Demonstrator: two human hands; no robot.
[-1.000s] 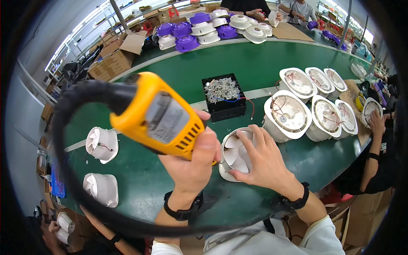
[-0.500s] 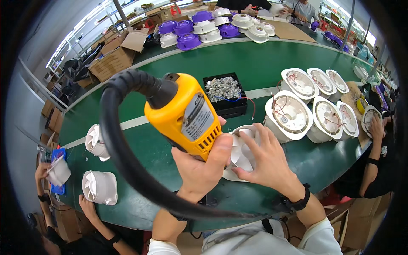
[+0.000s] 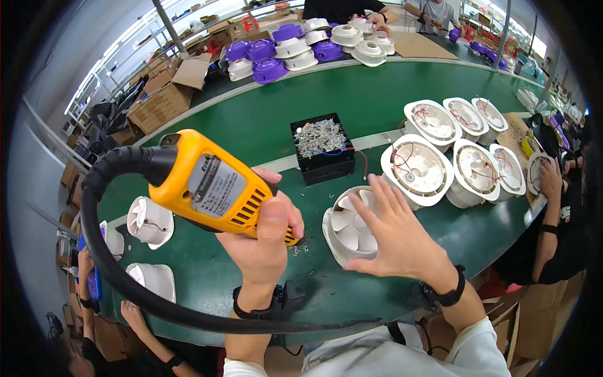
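Note:
My left hand (image 3: 260, 242) is closed round a yellow corded power tool (image 3: 217, 182) with a grey label and black vents. Its working end is hidden behind the hand. A thick black cord (image 3: 107, 251) loops from the tool's rear across the front of the view. My right hand (image 3: 408, 242) is spread at the right side of a round white fan housing (image 3: 333, 242), whose white fan blades (image 3: 358, 239) face up. Whether its fingers touch the rim, I cannot tell. Loose screws (image 3: 301, 247) lie between the tool and the housing.
Beyond the housing stands a black box of screws (image 3: 320, 136). Several white housings with wires (image 3: 418, 166) stand at the right. At the left are two white fan housings (image 3: 151, 221), near co-workers' hands (image 3: 133, 314). Purple and white parts (image 3: 270, 69) are piled across the table.
My left hand has drawn the yellow tool left, away from the fan housing. My right hand has opened wider, uncovering more of the fan blades. At the left, a co-worker has set down a white housing.

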